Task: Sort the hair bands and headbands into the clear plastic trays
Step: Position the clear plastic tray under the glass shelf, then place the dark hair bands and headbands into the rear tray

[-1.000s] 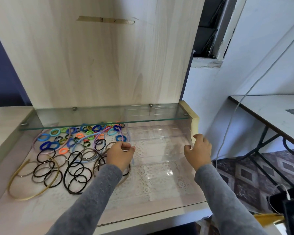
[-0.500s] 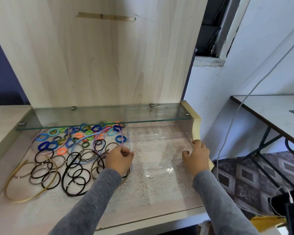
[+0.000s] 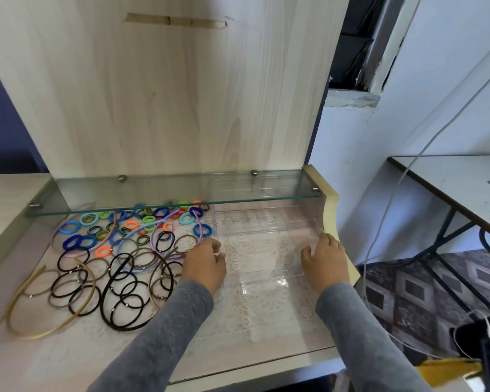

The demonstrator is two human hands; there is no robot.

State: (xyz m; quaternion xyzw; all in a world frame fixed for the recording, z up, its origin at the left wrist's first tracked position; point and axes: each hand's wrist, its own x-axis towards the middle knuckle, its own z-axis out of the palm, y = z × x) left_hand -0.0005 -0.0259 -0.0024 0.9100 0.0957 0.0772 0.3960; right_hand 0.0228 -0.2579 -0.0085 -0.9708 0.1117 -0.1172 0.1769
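Since a second ago, our hands pull the clear plastic trays [image 3: 266, 250] a little toward the front edge of the bench [image 3: 54, 360]. Our left hand [image 3: 205, 264] curls on the left side of the trays, and our right hand [image 3: 327, 261] curls on the right side, next to the cream side panel [image 3: 330, 210]. Both hands hold the tray walls with bent fingers. We cannot tell how tight the hold is. The trays sit at the right end of the bench, partly under the glass shelf [image 3: 153, 193], on a white lace mat [image 3: 255, 309]. Left of the trays lie the hair bands [image 3: 130, 287], dark ones near the front and bright ones [image 3: 142, 222] near the back. Thin headbands [image 3: 40, 329] lie among them. One tan headband is near the front left corner. Behind it all stands a tall wood panel [image 3: 167, 94].
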